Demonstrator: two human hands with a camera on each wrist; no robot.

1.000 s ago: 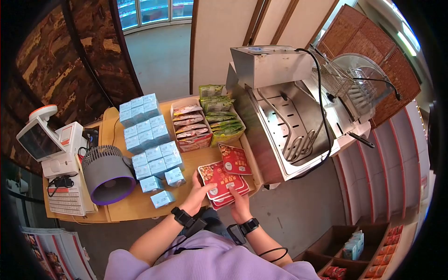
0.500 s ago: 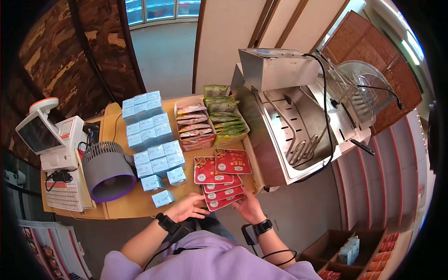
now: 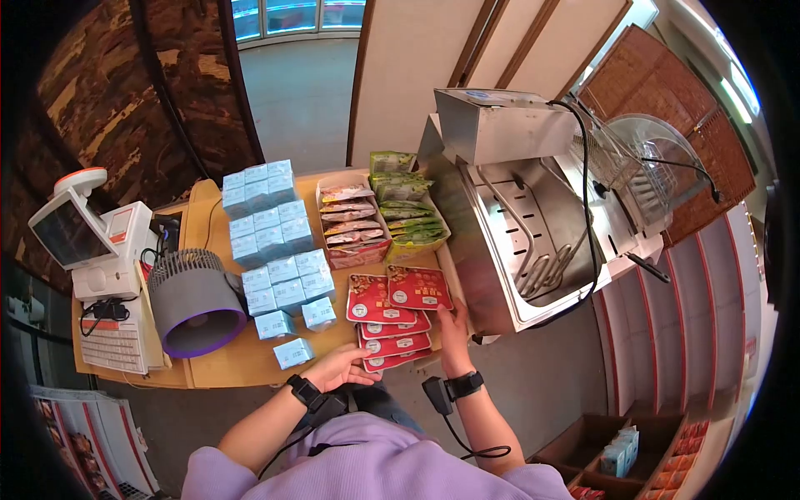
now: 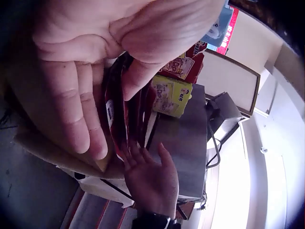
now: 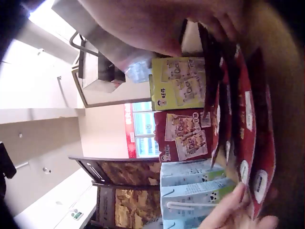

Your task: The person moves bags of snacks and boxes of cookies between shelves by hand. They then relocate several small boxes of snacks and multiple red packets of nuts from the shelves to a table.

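Several flat red snack packets (image 3: 392,344) lie overlapped in a fanned stack along the front edge of the counter, two at the back printed with a picture of food. My left hand (image 3: 343,368) holds the left side of the front packets, thumb on top and fingers below. In the left wrist view, the packets (image 4: 114,117) show edge-on between thumb and fingers. My right hand (image 3: 454,340) has its fingers extended, fingertips right at the right edge of the back right packet (image 3: 419,287). In the right wrist view, its fingers overlap the far end of the packets.
Behind the packets stand a box of pink pouches (image 3: 350,218) and one of green pouches (image 3: 410,218). Blue cartons (image 3: 287,275) stand in blocks to the left, beside a grey cylinder (image 3: 196,304) and a register (image 3: 92,242). A steel fryer (image 3: 533,242) borders the right side.
The packets, earlier held in a bunch, now lie spread on the counter. My left hand let go, then came back to their left edge; my right hand moved up along the right side.
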